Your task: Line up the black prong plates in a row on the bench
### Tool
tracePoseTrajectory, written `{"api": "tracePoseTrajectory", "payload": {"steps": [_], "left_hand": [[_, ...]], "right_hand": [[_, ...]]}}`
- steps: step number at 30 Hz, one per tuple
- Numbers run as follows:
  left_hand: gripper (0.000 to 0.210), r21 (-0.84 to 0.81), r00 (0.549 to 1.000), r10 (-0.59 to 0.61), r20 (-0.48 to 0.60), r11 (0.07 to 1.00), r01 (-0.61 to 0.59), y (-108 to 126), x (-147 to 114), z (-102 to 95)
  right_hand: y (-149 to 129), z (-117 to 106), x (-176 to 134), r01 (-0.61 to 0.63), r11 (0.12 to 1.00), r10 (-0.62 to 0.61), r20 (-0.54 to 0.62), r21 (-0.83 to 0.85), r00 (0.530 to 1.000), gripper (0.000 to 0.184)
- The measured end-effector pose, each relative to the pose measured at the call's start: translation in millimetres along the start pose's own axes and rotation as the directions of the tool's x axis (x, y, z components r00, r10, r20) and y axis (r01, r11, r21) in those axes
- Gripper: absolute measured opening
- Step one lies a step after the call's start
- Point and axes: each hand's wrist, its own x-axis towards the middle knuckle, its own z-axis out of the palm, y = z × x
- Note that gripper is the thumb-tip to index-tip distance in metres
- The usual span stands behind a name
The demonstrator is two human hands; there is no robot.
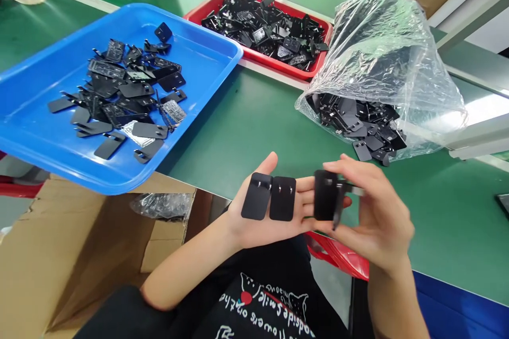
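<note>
My left hand (234, 225) lies palm up, its fingers stretched toward the right. Across its palm and fingers rest two black rectangular plates with rounded corners, a left plate (254, 204) and a right plate (282, 205); small shiny prongs show near their tops. My right hand (377, 212) is closed, thumb and fingers pinching black pronged plates (326, 196) over my left fingertips. Motion smears these, and at least two seem to overlap, one seen nearly edge-on. Beyond my hands, a clear plastic bag (382, 37) opens toward me with many similar black plates (358, 122) at its mouth.
A blue tray (210, 58) at the left holds a loose pile of the black plates. Behind it, a red tray (326, 37) is heaped with similar parts. Both are around the green table (254, 111). A cardboard box (91, 254) stands below at the left; a metal post (473, 5) rises at the right.
</note>
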Motion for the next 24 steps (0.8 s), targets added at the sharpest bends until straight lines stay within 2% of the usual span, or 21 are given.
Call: {"api": "tracePoseTrajectory", "payload": {"steps": [1,3,4,5,7,8,10,12,16,19,24], "left_hand": [[0.085,-0.014,1.000,-0.001,-0.005,1.000,0.000,1.6,-0.5,-1.6],[0.085,-0.039,1.000,-0.004,-0.014,0.999,0.003,4.8,-1.5,-5.4],[0.084,-0.045,1.000,-0.005,-0.013,0.999,0.004,6.3,-1.9,-7.1],[0.084,-0.045,1.000,-0.004,-0.008,0.999,0.003,7.6,-2.2,-8.5],[0.083,-0.030,1.000,0.010,0.007,0.999,-0.009,10.1,-2.6,-10.0],[0.083,-0.020,1.000,0.021,0.017,1.000,-0.020,11.4,-2.9,-10.2],[0.083,-0.001,0.998,0.044,0.037,0.999,-0.044,15.0,-4.1,-10.0],[0.083,0.014,0.997,0.060,0.048,0.998,-0.061,20.2,-6.8,-9.8],[0.085,0.019,0.994,0.097,0.042,0.995,-0.098,33.1,-15.7,-10.3],[0.086,0.018,0.989,0.141,0.039,0.990,-0.142,38.7,-21.2,-11.0],[0.085,0.018,0.980,0.196,0.040,0.980,-0.196,38.7,-26.0,-9.8]], "right_hand": [[4.2,-1.8,9.1,0.073,0.997,-0.075,-0.116,-0.028,0.990,0.067],[16.2,-6.6,39.9,0.199,0.960,-0.252,-0.294,-0.199,0.922,0.069],[23.5,-8.7,60.6,0.285,0.904,-0.394,-0.364,-0.319,0.844,0.071],[30.8,-10.2,83.1,0.246,0.875,-0.383,-0.287,-0.416,0.878,0.074],[42.2,-10.2,126.6,0.080,0.860,-0.228,-0.240,-0.504,0.944,0.080],[44.9,-8.7,144.1,0.048,0.883,-0.166,-0.213,-0.468,0.963,0.085],[43.8,-3.6,164.3,0.015,0.921,-0.100,-0.198,-0.390,0.975,0.080],[37.3,2.1,163.6,0.046,0.923,-0.132,-0.200,-0.383,0.971,0.064],[31.6,9.4,129.0,0.108,0.882,-0.208,-0.173,-0.459,0.963,0.042],[41.8,13.5,106.6,0.066,0.916,-0.142,-0.165,-0.395,0.976,0.037],[64.6,19.5,91.0,-0.049,0.970,-0.008,-0.232,-0.237,0.973,0.031]]}}
